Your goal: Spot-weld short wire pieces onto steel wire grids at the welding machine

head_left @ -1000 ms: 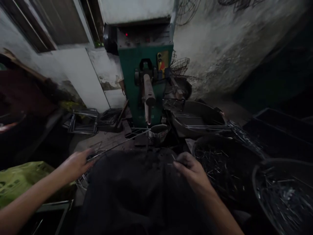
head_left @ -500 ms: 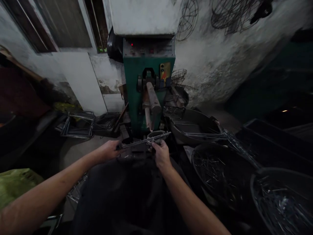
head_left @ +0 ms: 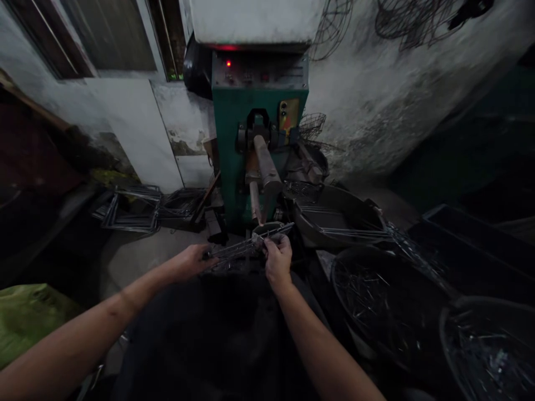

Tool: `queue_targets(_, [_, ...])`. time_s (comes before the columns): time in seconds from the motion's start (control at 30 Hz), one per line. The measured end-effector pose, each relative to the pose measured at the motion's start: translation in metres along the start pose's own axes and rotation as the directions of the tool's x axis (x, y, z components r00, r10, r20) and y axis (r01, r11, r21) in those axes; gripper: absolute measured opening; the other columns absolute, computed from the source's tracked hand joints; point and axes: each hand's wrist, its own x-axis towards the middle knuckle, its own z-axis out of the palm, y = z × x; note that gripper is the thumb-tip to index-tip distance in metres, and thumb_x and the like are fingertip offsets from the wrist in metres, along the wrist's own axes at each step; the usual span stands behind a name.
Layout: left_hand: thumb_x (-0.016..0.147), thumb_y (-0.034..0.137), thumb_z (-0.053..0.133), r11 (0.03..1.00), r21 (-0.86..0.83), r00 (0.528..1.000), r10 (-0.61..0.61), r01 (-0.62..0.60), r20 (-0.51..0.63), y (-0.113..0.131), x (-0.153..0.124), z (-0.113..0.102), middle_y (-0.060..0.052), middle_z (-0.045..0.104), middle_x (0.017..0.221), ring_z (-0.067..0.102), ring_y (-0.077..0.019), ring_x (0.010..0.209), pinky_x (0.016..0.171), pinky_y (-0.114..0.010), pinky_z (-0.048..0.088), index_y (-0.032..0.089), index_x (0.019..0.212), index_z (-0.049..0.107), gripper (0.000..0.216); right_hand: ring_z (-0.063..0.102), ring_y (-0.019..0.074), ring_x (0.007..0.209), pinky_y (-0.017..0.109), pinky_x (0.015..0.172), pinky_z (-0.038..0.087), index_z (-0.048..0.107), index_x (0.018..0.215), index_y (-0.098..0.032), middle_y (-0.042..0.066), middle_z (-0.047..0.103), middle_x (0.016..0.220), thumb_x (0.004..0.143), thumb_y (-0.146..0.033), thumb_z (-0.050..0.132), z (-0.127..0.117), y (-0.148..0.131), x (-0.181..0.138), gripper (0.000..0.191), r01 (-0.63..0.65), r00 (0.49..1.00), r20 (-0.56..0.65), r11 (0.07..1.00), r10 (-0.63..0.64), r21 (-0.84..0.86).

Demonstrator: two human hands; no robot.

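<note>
Bringing both hands together at the machine (head_left: 229, 167) is the main change: a second ago the right hand (head_left: 278, 262) was apart over the lap, and now it meets the wire frame (head_left: 236, 252) below the machine's metal arms (head_left: 267, 167). Since half a second ago the frame has also turned, showing more of its open face, and the red light (head_left: 228, 64) looks brighter. Judging by this, the work has gone from fetching to lining up.

The left hand (head_left: 194, 260) has its fingers closed on the frame's left end. The right fingers are pinched narrow near the other end, on what looks like a short wire (head_left: 259, 238); the detail is too dark to be sure. The frame is held up in the air, slightly tilted; whether it touches the lower arm's tip I cannot tell.

Dark cloth (head_left: 200, 334) covers the lap. More frames (head_left: 131, 209) lie stacked on the floor (head_left: 134, 256) to the left, beyond a green bag (head_left: 33, 317). Tubs of metal pieces (head_left: 363, 289) stand at the right, and wire baskets (head_left: 412, 22) hang on the stained wall (head_left: 363, 133).
</note>
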Motion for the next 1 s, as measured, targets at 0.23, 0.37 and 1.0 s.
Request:
queue_targets(0.23, [0.079,0.054,0.043,0.999,0.016,0.999,-0.049,0.049,0.007,0.004,0.001,-0.001,-0.002,0.058,0.071,0.052,-0.0158,0.066,0.061,-0.026,0.037,0.015,0.080,0.057,0.041,0.054,0.0103,0.058,0.029,0.060,0.053,0.042,0.077,-0.021,-0.007,0.050,0.066,0.063,-0.031,0.066,-0.001,0.003,0.006,0.030,0.035,0.999,0.041,0.999,-0.034,-0.038])
queue_targets(0.37, [0.077,0.054,0.044,0.999,-0.001,0.999,-0.045,0.045,-0.009,0.000,0.003,0.002,-0.003,0.060,0.074,0.053,-0.0170,0.069,0.062,-0.027,0.038,0.016,0.082,0.057,0.041,0.052,0.0108,0.060,0.029,0.060,0.053,0.041,0.078,-0.022,-0.006,0.049,0.068,0.066,-0.034,0.065,-0.003,0.006,0.011,0.030,0.062,0.995,0.084,0.993,-0.053,-0.105])
queue_targets(1.0, [0.078,0.055,0.047,0.992,-0.107,0.998,-0.069,0.068,-0.007,-0.006,0.008,0.003,-0.001,0.059,0.072,0.053,-0.0157,0.068,0.060,-0.024,0.038,0.016,0.080,0.059,0.041,0.050,0.0109,0.061,0.026,0.056,0.049,0.041,0.075,-0.022,-0.006,0.046,0.068,0.064,-0.033,0.064,0.006,0.008,0.026,0.028,0.132,0.986,0.122,0.979,-0.113,-0.158])
